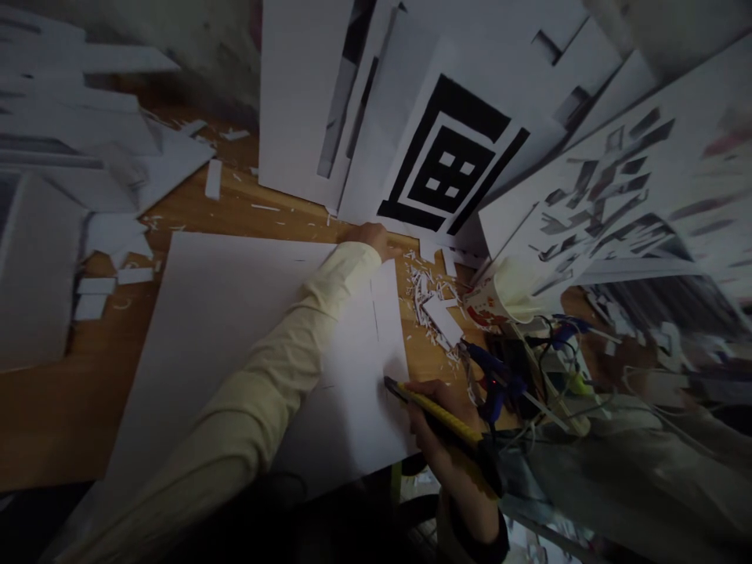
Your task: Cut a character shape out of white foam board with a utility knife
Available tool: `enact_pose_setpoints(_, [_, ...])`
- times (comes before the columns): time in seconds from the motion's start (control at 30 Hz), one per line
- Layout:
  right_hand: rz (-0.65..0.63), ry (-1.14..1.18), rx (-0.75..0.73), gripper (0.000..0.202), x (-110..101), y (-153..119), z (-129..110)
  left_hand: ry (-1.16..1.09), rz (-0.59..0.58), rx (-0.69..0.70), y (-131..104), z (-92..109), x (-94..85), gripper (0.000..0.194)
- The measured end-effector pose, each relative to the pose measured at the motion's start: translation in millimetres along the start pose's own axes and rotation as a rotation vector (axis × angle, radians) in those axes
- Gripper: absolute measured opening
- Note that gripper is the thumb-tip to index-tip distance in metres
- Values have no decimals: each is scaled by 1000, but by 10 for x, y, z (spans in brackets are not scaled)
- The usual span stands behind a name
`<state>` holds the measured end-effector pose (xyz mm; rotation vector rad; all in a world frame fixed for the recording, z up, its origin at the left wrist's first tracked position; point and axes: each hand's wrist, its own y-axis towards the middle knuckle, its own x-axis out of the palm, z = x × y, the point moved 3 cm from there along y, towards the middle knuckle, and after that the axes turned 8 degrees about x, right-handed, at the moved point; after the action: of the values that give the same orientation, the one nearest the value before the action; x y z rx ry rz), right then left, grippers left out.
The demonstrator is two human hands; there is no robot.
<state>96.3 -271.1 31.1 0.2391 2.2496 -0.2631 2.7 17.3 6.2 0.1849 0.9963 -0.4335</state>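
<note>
White foam board [235,329], flat, scored.

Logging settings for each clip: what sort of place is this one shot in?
Probably a craft or model-making workspace. A large white board lies on a wooden table, with white offcuts strewn about and printed black-and-white sheets leaning behind. The right hand holds a yellow utility knife at the board's edge.

White boards printed with black patterns [446,164] lean at the upper middle and right of the frame. Paper scraps [426,294] litter the wooden table [52,415], and a paper cup [499,296] lies among tangled cables [546,376] at right.
</note>
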Motion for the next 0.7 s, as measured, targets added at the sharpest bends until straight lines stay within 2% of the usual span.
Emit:
enact_pose_setpoints(0.3, [-9,5,46,14,8,-150,-9,13,-18,29,61,-34,114,58])
enact_pose_setpoints(0.53, [18,-21,25,16,5,-210,12,52,-51,39,106,-69,207,47])
enact_pose_setpoints(0.7, [45,-77,-39,17,14,-190,27,99,-66,28,119,-62,224,53])
